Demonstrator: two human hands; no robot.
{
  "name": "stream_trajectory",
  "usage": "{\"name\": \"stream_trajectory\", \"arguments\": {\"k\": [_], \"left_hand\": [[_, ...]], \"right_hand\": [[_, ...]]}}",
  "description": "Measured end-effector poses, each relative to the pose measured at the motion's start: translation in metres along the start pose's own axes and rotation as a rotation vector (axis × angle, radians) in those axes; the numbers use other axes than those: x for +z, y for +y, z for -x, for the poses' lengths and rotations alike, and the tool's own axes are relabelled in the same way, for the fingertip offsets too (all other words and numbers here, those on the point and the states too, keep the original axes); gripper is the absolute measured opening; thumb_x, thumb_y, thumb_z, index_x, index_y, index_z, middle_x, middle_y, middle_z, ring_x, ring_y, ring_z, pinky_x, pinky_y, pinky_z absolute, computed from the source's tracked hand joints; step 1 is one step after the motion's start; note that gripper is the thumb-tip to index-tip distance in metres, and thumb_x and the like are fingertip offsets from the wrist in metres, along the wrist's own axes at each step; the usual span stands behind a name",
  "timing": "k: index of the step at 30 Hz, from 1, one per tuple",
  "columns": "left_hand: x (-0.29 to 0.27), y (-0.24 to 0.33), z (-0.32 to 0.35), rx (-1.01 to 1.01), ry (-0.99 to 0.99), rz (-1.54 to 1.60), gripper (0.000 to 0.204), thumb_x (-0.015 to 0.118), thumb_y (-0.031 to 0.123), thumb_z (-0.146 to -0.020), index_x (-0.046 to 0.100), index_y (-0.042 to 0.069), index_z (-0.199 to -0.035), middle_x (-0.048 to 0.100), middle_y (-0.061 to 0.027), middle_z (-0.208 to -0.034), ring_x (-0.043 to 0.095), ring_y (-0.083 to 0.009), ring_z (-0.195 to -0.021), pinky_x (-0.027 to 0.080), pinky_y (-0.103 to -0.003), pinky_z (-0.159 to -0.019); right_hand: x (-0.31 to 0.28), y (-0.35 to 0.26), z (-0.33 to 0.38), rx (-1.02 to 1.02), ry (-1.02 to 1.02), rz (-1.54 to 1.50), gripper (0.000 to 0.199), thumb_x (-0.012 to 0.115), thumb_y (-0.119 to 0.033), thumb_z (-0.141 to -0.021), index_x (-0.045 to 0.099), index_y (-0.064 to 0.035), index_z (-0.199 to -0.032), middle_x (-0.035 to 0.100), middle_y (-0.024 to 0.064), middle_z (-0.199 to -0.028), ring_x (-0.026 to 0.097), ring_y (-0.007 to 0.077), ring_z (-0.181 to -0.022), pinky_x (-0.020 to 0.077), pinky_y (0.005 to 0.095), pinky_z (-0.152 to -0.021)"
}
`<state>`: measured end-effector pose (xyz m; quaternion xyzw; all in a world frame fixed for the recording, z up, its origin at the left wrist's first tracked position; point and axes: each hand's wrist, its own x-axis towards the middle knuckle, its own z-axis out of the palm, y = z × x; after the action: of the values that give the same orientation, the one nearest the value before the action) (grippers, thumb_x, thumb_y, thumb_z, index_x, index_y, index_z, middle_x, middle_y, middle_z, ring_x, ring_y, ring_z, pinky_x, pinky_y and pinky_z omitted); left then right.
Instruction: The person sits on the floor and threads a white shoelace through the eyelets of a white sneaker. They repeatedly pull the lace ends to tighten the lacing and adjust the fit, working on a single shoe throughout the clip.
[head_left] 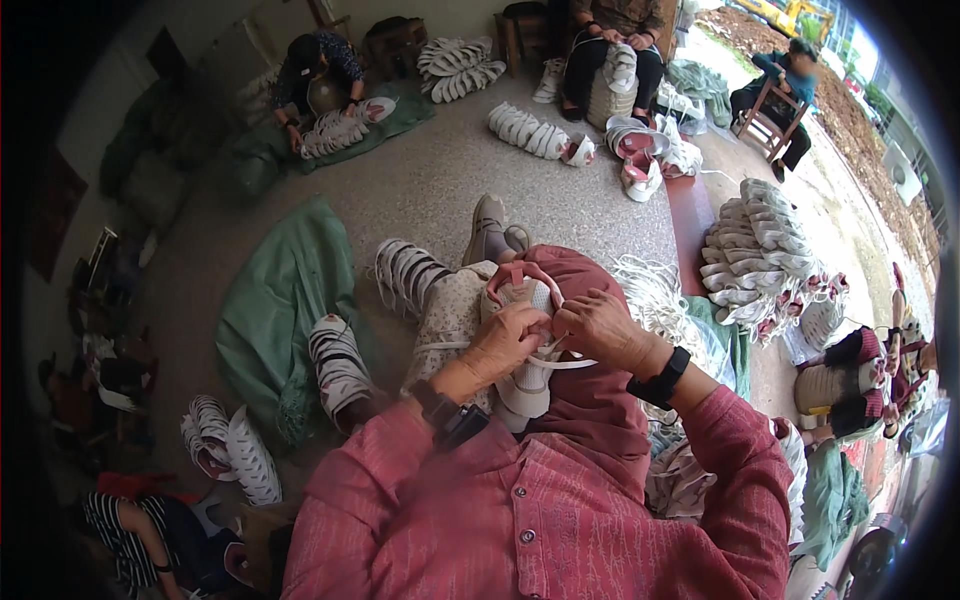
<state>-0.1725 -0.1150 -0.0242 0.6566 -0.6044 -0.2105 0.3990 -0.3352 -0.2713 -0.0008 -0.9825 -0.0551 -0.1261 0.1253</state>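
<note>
Lacing step, mid-shoe: your left hand (508,338) and right hand (598,325) fingers pinch white lace (560,362) over sneaker (522,330) on lap. Next needs lace drawn snug through far eyelet.

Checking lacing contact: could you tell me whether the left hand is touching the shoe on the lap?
Touching: the head view shows the left hand pressed on the shoe.

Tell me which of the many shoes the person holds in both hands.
The white and pink shoe on the lap, between left hand and right hand; the others lie in piles.
</note>
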Motion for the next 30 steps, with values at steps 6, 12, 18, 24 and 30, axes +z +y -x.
{"name": "stream_trajectory", "arguments": {"k": [6, 12, 18, 24, 30], "left_hand": [[0.003, -0.004, -0.010, 0.001, -0.073, -0.068, 0.019, 0.071, 0.006, -0.081, 0.067, 0.003, -0.100, 0.059, -0.0083, -0.089, 0.062, -0.0209, -0.081, 0.049, -0.033, -0.071], [-0.001, 0.004, -0.009, 0.339, 0.082, -0.391, 0.012, 0.070, 0.010, -0.079, 0.061, 0.003, -0.085, 0.058, -0.0102, -0.088, 0.062, -0.0305, -0.088, 0.048, -0.040, -0.078], [-0.149, -0.030, 0.000, 0.387, 0.256, -1.001, 0.004, 0.058, 0.010, -0.080, 0.054, 0.009, -0.077, 0.052, -0.0096, -0.082, 0.056, -0.0280, -0.082, 0.043, -0.040, -0.076], [-0.399, -0.055, 0.130, -0.503, 0.690, -1.592, 0.006, 0.067, 0.014, -0.085, 0.061, 0.010, -0.085, 0.059, -0.0079, -0.092, 0.061, -0.0311, -0.092, 0.044, -0.046, -0.077], [-0.259, -0.100, 0.151, -0.488, 0.492, -0.810, 0.028, 0.068, 0.010, -0.087, 0.056, 0.008, -0.112, 0.060, -0.0118, -0.095, 0.062, -0.0349, -0.084, 0.049, -0.047, -0.075]], "right_hand": [[-0.005, 0.009, -0.002, -0.040, -0.069, -0.044, 0.023, 0.073, -0.019, -0.078, 0.060, -0.0101, -0.095, 0.065, 0.0065, -0.095, 0.064, 0.0272, -0.094, 0.0462, 0.0401, -0.085], [-0.011, 0.001, -0.007, 0.005, -0.083, -0.182, 0.025, 0.073, -0.017, -0.076, 0.059, -0.0094, -0.096, 0.064, 0.0081, -0.094, 0.063, 0.0299, -0.094, 0.0452, 0.0407, -0.087], [-0.013, 0.006, 0.000, 0.032, -0.158, -0.260, 0.024, 0.065, -0.012, -0.076, 0.057, -0.0082, -0.098, 0.062, 0.0104, -0.095, 0.062, 0.0324, -0.093, 0.0446, 0.0427, -0.086], [-0.002, 0.000, -0.018, -0.021, -0.071, -0.297, 0.017, 0.056, -0.012, -0.083, 0.056, -0.0066, -0.099, 0.061, 0.0120, -0.094, 0.061, 0.0327, -0.092, 0.0449, 0.0430, -0.083], [0.006, 0.007, -0.007, 0.041, 0.035, -0.410, 0.014, 0.055, -0.010, -0.087, 0.057, -0.0046, -0.101, 0.061, 0.0134, -0.097, 0.062, 0.0358, -0.091, 0.0492, 0.0449, -0.080]]}}
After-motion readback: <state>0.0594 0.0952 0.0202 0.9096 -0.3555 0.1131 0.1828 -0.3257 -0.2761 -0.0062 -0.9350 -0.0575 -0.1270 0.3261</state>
